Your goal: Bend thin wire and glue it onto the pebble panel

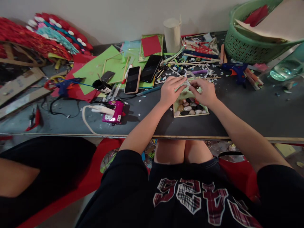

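Note:
My left hand (169, 90) and my right hand (204, 91) meet above a small framed tray (191, 114) with a green bottom that holds several smooth pebbles (190, 108). Both hands pinch a thin pale strip (188, 78), bent into a loop, between their fingertips. The fingers of both hands are closed on it. The tray lies on the dark tabletop (249, 114) straight in front of me.
Two phones (132, 79) lie on green paper (99, 68) to the left. A pink device (114, 112) with a white cable, two blue glue guns (234, 71), sticks, paper scraps, a white cup (172, 33) and a green basket (251, 47) crowd the table. Another person's arm (16, 177) is at lower left.

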The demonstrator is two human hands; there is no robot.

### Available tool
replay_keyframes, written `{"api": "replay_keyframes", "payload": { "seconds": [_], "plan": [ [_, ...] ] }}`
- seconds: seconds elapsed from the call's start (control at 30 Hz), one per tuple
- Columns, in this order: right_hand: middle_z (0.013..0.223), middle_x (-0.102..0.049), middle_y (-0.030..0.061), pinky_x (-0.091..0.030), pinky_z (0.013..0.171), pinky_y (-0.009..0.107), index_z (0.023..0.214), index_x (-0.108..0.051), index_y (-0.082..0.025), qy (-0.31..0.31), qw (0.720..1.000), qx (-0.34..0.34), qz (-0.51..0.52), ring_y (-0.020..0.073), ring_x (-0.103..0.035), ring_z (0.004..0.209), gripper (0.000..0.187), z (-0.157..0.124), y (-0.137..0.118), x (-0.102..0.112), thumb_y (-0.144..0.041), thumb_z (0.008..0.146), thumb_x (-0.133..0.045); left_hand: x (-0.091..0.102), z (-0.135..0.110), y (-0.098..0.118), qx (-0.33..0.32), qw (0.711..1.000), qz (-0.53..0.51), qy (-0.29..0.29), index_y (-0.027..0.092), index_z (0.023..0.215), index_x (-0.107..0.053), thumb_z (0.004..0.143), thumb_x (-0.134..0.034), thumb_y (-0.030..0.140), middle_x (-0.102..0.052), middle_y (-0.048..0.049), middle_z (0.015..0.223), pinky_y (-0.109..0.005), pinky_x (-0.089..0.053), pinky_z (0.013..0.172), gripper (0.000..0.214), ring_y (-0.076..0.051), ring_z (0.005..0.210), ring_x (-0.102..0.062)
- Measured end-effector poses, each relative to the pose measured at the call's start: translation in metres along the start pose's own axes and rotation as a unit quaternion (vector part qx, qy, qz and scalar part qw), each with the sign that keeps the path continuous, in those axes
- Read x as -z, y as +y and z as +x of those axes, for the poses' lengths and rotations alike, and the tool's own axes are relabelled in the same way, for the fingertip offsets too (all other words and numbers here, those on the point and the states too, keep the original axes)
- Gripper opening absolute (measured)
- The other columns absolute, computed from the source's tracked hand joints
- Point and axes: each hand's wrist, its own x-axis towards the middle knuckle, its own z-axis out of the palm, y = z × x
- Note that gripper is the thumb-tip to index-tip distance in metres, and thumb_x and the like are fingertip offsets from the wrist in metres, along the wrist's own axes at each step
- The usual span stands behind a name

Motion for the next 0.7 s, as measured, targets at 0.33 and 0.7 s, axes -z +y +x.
{"api": "replay_keyframes", "payload": {
  "seconds": [0.33, 0.7],
  "plan": [
    [0.078, -0.076, 0.0055, -0.052, 0.085, 0.041, 0.095, -0.073, -0.023, 0.026, 0.999, 0.003, -0.04, 0.0224, -0.07, 0.073, 0.025, 0.0, 0.0, -0.001, -0.039, 0.097, -0.054, -0.001, 0.0, 0.014, -0.038, 0.997, 0.064, 0.034, 0.025, 0.105, -0.081, 0.104, -0.057, 0.051, -0.082, -0.0053, 0.098, -0.036, -0.059, 0.089, 0.035, -0.018, 0.096, -0.073],
    [0.089, -0.08, 0.0053, -0.044, 0.095, 0.046, 0.101, -0.075, -0.024, 0.011, 0.996, -0.039, -0.083, 0.0251, -0.073, 0.088, 0.026, 0.001, 0.003, -0.004, -0.038, 0.102, -0.053, -0.003, -0.001, 0.009, -0.001, 0.999, 0.027, 0.036, 0.025, 0.104, -0.082, 0.103, -0.059, 0.051, -0.082, -0.0059, 0.099, -0.037, -0.058, 0.093, 0.036, -0.019, 0.099, -0.073]
  ]
}}
